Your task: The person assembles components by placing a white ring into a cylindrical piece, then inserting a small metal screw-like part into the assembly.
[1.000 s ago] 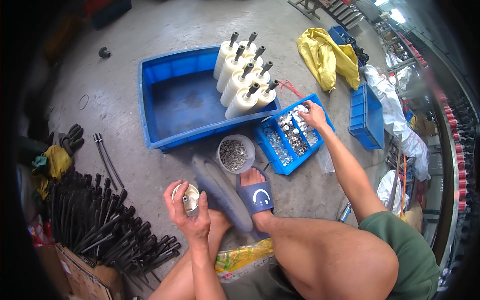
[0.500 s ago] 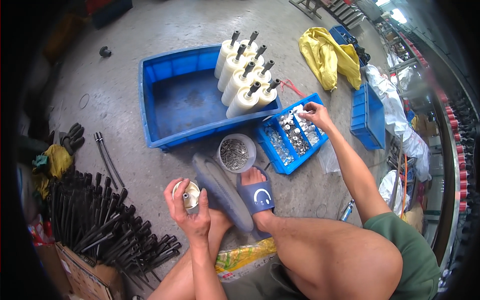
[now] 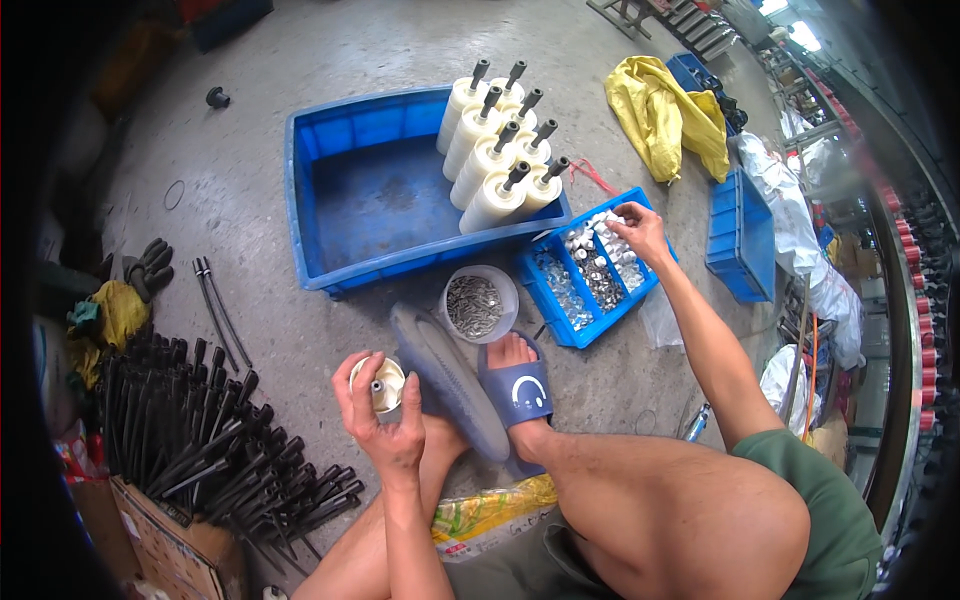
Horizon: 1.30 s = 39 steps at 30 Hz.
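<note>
My left hand [image 3: 388,432] is wrapped round a cream-white roller [image 3: 390,388]. Its open end faces up, and a small metal tube shows at its centre. My right hand [image 3: 640,232] reaches into the far right part of a blue divided tray [image 3: 590,333], fingertips pinched together among small white plastic pieces [image 3: 624,262]. What lies between those fingertips is too small to make out. Other compartments hold small metal parts [image 3: 602,285] and clear pieces [image 3: 562,290]. Beside the tray stands a round tub of short metal pins [image 3: 474,306].
A large blue bin [image 3: 330,270] holds several upright white rollers [image 3: 490,200] with black shafts at its right end. A heap of black rods [image 3: 200,440] lies at lower left. Yellow sacking [image 3: 650,120] and another blue crate [image 3: 740,235] are at the right. My sandalled foot [image 3: 515,385] is by the tub.
The view has shifted slightly. My right hand stays at the white pieces with its fingers drawn a little closer together. My left hand keeps hold of the roller.
</note>
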Each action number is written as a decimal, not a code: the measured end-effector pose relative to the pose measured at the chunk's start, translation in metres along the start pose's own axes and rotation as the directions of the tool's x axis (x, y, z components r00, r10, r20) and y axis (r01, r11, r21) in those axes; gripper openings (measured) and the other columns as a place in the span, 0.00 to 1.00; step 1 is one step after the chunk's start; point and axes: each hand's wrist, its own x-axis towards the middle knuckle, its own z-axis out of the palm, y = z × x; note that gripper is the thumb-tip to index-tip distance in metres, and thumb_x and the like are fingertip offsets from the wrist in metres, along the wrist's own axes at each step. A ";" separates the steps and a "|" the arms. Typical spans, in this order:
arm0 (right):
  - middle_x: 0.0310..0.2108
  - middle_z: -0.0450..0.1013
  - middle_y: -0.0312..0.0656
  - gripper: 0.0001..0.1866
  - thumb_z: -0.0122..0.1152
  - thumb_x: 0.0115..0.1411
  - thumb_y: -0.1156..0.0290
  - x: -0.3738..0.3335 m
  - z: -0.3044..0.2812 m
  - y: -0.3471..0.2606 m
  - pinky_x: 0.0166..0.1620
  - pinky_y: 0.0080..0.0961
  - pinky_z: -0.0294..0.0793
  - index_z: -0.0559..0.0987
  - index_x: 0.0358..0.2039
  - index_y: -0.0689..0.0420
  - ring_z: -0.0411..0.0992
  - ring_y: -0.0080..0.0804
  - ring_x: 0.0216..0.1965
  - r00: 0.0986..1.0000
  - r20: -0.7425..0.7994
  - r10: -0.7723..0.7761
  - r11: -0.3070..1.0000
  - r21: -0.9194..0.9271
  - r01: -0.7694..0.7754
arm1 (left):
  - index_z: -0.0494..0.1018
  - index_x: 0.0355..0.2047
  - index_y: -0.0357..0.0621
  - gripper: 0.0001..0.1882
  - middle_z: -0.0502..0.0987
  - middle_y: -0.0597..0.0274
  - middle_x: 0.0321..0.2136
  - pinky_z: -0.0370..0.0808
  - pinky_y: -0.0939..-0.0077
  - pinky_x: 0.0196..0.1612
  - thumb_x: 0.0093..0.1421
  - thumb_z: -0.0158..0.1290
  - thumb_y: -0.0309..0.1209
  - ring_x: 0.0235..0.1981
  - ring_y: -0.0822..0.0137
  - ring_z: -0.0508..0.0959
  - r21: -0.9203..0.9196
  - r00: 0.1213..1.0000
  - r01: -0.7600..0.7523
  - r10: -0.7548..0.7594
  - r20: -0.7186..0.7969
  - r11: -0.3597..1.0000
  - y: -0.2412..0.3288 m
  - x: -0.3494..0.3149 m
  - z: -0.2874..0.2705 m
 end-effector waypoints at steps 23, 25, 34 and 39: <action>0.34 0.76 0.44 0.11 0.72 0.55 0.75 -0.155 0.094 -0.383 0.35 0.41 0.79 0.84 0.39 0.57 0.79 0.51 0.34 0.413 0.418 -0.809 0.566 0.369 0.737 | 0.81 0.51 0.44 0.25 0.78 0.49 0.51 0.75 0.55 0.52 0.50 0.70 0.29 0.48 0.44 0.79 -0.007 1.000 -0.004 0.004 -0.022 1.000 -0.012 -0.001 -0.004; 0.33 0.76 0.45 0.10 0.71 0.55 0.76 -0.152 0.091 -0.384 0.36 0.42 0.79 0.84 0.39 0.57 0.78 0.52 0.33 0.387 0.443 -0.809 0.565 0.404 0.719 | 0.81 0.50 0.44 0.25 0.78 0.49 0.51 0.74 0.55 0.52 0.50 0.70 0.30 0.49 0.45 0.79 0.010 0.999 -0.020 0.021 -0.036 1.000 -0.012 -0.002 -0.002; 0.39 0.84 0.43 0.16 0.74 0.54 0.78 -0.152 0.090 -0.377 0.40 0.33 0.83 0.86 0.45 0.57 0.82 0.41 0.36 0.535 0.396 -0.746 0.663 0.517 0.541 | 0.73 0.59 0.42 0.34 0.78 0.47 0.52 0.72 0.55 0.55 0.51 0.69 0.29 0.51 0.44 0.79 -0.026 0.994 -0.066 0.063 -0.092 0.997 -0.015 -0.005 0.000; 0.36 0.82 0.43 0.13 0.73 0.55 0.74 -0.159 0.107 -0.369 0.40 0.38 0.81 0.85 0.43 0.54 0.81 0.46 0.38 0.478 0.394 -0.785 0.615 0.405 0.677 | 0.70 0.61 0.39 0.35 0.78 0.47 0.52 0.72 0.55 0.56 0.51 0.68 0.27 0.52 0.44 0.79 -0.081 0.995 -0.005 -0.003 -0.102 0.997 -0.012 -0.006 0.000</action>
